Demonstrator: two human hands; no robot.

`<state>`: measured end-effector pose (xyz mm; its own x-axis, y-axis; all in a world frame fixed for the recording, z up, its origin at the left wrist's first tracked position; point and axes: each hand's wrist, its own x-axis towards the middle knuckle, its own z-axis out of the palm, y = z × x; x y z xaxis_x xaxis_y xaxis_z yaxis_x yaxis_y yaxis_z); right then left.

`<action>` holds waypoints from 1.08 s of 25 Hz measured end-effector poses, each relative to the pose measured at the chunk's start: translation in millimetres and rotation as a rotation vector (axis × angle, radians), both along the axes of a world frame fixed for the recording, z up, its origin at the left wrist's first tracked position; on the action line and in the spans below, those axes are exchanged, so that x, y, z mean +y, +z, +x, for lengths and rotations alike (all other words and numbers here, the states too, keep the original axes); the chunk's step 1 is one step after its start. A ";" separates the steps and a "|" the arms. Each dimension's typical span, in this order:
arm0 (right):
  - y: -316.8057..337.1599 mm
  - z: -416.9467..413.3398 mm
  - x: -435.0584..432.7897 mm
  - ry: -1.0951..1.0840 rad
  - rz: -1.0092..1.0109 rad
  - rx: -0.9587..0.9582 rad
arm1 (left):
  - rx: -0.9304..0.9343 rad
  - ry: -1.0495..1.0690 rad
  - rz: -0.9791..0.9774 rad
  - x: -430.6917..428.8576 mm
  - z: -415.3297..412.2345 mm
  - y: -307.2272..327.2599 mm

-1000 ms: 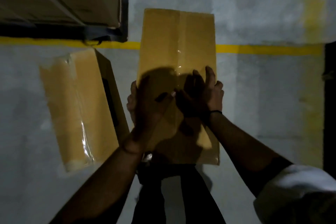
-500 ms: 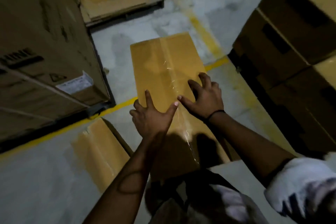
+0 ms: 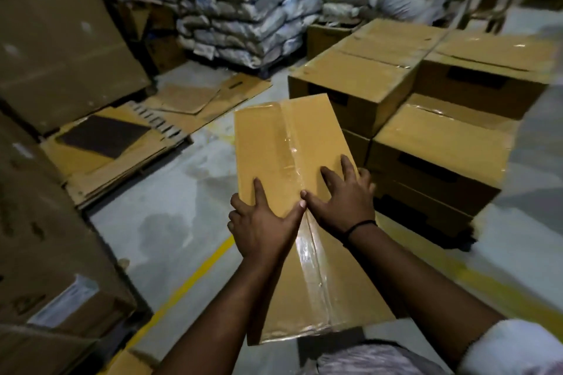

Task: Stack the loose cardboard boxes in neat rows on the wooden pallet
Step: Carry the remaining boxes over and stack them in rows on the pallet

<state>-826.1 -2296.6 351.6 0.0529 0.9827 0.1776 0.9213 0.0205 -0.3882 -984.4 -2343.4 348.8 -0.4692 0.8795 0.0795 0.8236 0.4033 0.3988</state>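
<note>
Head view, left hand [image 3: 262,224], right hand [image 3: 341,201] atop box [image 3: 283,137]

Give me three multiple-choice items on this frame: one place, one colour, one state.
1. Where is the stack from the held box? A right, B left, C underneath.
2. What colour is the floor line? A red, B yellow, C white.
3. How is the box top? A flaps open, B torn, C taped shut.
Key: A, the stack stands past the box's right edge; B, the painted line shows yellow; C, clear tape runs along the closed seam.
</note>
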 end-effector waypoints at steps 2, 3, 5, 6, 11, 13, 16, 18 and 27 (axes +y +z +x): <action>-3.9 49.9 0.5 -0.051 -0.036 0.006 | 0.022 -0.065 -0.003 10.2 48.4 -0.9; -6.4 74.0 2.1 -0.074 -0.057 0.005 | 0.017 -0.091 -0.007 15.7 71.4 -1.8; -5.6 135.7 9.2 -0.164 -0.094 0.009 | -0.014 -0.149 -0.028 29.8 131.3 -1.9; -3.0 166.1 12.4 -0.227 -0.118 0.005 | -0.023 -0.182 -0.041 34.3 161.6 -1.4; 16.2 286.8 23.2 -0.418 -0.213 0.022 | -0.037 -0.327 -0.070 58.5 278.3 3.2; 23.5 324.2 28.0 -0.455 -0.198 0.006 | -0.079 -0.332 -0.102 74.8 314.8 6.3; 31.7 374.9 53.3 -0.508 -0.166 -0.035 | -0.159 -0.353 -0.150 105.4 363.7 5.7; 29.8 403.5 77.4 -0.513 -0.177 -0.022 | -0.174 -0.365 -0.160 124.0 393.7 -1.8; -12.8 520.3 221.4 -0.417 -0.160 -0.176 | -0.254 -0.372 -0.146 278.6 509.8 -36.2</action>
